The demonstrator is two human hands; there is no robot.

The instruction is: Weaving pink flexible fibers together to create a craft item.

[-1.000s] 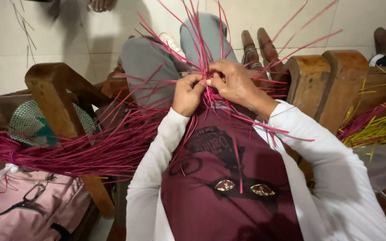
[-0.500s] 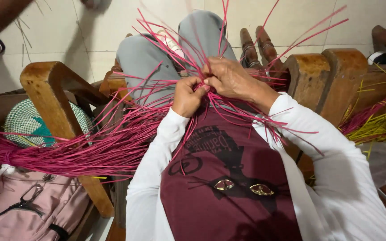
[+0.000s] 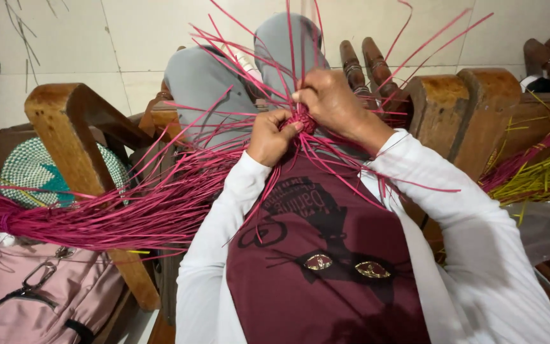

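Head view shows both hands meeting just above the lap, closed around a small woven knot of magenta straw [image 3: 303, 118]. Left hand [image 3: 270, 135] sits lower and nearer the body, its fingers curled and pinching the knot from the left side; right hand [image 3: 330, 102] arches over it from above and to the right, fingertips pressed down onto the same spot. The knot lies directly between the two hands, touching both, so neither has to reach; the right hand covers more of it. From the knot, loose magenta straw strands [image 3: 364, 60] fan out in all directions, most long ends pointing up and away from the body, others trailing down across the maroon printed shirt [image 3: 326, 267]. To the left of the hands a thick magenta straw bundle [image 3: 97, 220] lies with its long axis roughly level, running from the lap out to the left across a wooden chair arm [image 3: 74, 137]. Beyond the hands are the grey-clad knees [image 3: 205, 83]. Further left sit a green-and-white woven round [image 3: 27, 172] and a pink backpack [image 3: 27, 293]; to the right, past carved wooden chair backs [image 3: 453, 108], lies a yellow-green straw bundle [image 3: 542, 178].
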